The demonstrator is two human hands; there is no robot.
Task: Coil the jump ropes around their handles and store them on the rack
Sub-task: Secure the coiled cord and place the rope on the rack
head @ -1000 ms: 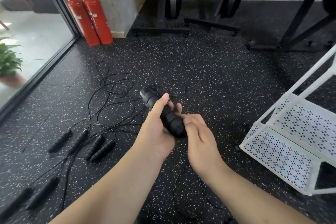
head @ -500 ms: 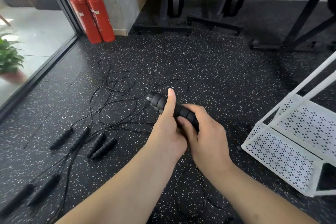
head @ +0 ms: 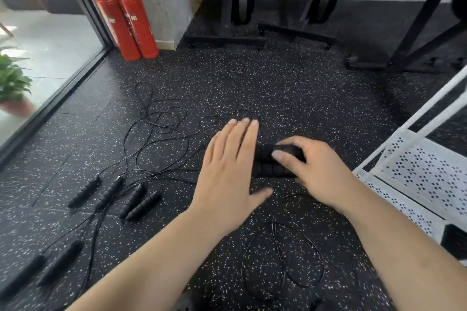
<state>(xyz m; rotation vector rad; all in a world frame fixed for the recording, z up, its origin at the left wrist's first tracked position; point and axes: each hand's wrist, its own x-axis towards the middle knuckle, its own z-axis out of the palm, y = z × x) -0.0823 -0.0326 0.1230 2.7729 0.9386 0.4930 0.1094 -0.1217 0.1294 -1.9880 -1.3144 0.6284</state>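
Leftward, tangled jump ropes sprawl; fire extinguishers beyond.

Item count, gym floor.
Held handles: two. Floor handles: six, in one group of four and one pair. Fire extinguishers: two. Potted plant: one. White rack: one.

Loose jump ropes lie on the floor, left of the rack.
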